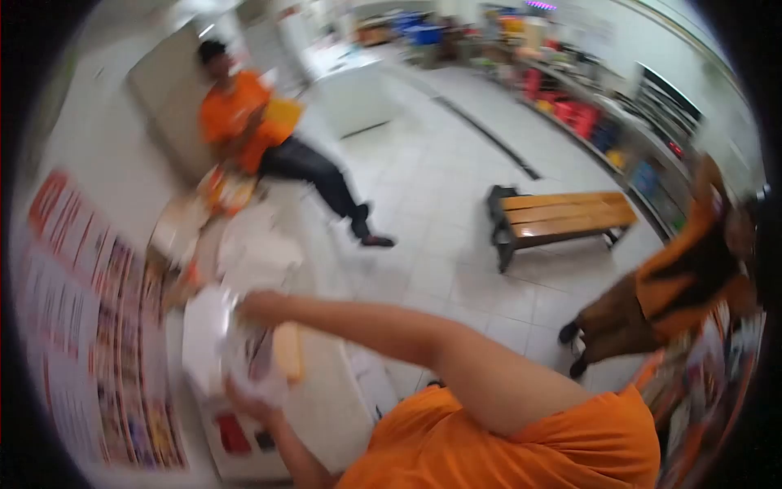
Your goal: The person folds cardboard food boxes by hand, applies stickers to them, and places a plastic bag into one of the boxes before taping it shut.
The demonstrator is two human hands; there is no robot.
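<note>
Both of my hands are over the table at lower left, on either side of a see-through plastic bag (259,359). My right hand (262,308) reaches across to the bag's far end with its fingers curled in, close to a white box (205,346). Below it, my left hand (251,405) is under the near end of the bag, its fingers blurred. A yellowish block-like item (287,352) lies beside the bag. Near my left hand a red item (233,433) rests on the table (322,416).
A person (236,114) in an orange shirt sits at the table's far end. A wooden bench (566,213) stands on the tiled floor. Another person (676,285) is at right. Loaded shelves (570,106) line the back wall. A printed poster (98,334) is at left.
</note>
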